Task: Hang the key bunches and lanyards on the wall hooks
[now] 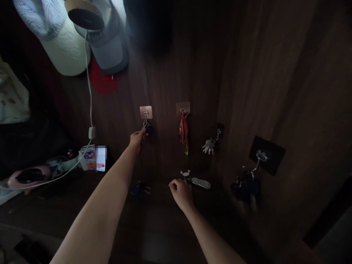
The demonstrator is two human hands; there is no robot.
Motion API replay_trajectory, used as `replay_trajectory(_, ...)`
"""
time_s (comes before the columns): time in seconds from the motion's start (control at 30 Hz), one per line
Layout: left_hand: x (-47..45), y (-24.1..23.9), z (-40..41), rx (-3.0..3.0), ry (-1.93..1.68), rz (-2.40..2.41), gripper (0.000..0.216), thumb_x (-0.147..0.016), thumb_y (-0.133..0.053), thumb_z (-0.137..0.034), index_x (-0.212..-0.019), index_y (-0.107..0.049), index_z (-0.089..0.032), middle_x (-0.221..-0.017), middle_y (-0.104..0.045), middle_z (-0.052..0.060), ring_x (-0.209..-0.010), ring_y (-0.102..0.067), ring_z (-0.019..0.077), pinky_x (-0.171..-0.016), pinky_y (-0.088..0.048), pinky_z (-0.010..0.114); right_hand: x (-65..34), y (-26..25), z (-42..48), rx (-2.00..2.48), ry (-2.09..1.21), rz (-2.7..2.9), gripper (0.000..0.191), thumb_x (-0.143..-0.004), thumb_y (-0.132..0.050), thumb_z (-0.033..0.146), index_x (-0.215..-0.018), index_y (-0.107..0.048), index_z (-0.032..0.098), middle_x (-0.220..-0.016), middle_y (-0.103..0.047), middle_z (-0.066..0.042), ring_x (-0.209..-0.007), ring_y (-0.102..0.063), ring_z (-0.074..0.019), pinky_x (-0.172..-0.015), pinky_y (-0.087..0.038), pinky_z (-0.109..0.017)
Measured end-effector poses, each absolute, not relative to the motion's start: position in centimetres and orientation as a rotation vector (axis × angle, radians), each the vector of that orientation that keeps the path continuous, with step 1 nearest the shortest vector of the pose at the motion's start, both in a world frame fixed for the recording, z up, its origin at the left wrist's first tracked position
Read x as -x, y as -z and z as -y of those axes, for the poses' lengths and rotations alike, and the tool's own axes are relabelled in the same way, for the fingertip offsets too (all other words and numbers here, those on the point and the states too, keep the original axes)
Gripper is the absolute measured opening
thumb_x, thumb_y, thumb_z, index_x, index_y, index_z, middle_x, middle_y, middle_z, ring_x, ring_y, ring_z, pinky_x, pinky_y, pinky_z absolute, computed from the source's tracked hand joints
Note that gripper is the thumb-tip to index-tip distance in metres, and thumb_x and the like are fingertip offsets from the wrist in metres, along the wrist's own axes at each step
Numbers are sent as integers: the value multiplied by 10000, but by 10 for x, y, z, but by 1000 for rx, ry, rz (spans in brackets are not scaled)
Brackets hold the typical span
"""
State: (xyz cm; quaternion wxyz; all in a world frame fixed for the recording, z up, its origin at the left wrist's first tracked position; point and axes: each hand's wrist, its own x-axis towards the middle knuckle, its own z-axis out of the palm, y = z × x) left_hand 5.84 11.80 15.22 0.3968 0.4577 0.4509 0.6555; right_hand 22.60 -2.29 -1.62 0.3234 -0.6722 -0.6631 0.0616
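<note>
My left hand (138,138) reaches up to the dark wooden wall and pinches a blue-tagged key set (147,128) that hangs on a square adhesive hook (146,112). My right hand (181,192) rests low on the dark shelf, fingers curled, next to a white key fob with a small charm (200,182); whether it grips anything is hidden. Another blue key set (140,188) lies on the shelf between my arms.
More wall hooks carry a red-and-yellow lanyard (184,130), a bunch of silver keys (209,146) and a dark bundle (245,187). Caps (68,40) hang at top left with a white cable (89,95). Small boxes and clutter (92,157) sit at left.
</note>
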Motion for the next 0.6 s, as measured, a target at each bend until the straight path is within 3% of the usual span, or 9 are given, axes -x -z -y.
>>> replay_trajectory(0.17, -59, -137, -106, -1103, -1643, -1077, 276, -672, -668, -394, -736, -588, -138, -616, -618, -4, -397, -425, 32, -405, -338, 166, -226, 15, 24, 1756, -168, 1741, 211, -842, -448, 249, -756, -641, 254, -862, -663, 5, -912, -534, -178, -754, -303, -283)
replay_trajectory(0.37, -55, -114, -90, -1021, -1561, -875, 252, -711, -661, -374, -791, -578, -151, -745, -661, 30, -589, -587, 78, -526, -449, 186, -226, 14, 24, 1775, -185, 1740, 196, -837, -458, 252, -763, -640, 259, -881, -662, 11, -937, -533, -181, -771, -307, -286)
replay_trajectory(0.6, -45, -80, -74, -1030, -1405, -856, 240, -721, -658, -318, -910, -603, -182, -832, -671, 25, -642, -598, 62, -609, -451, 175, -226, 14, 24, 1779, -196, 1749, 214, -846, -444, 261, -780, -647, 252, -891, -660, 0, -942, -535, -176, -781, -315, -285)
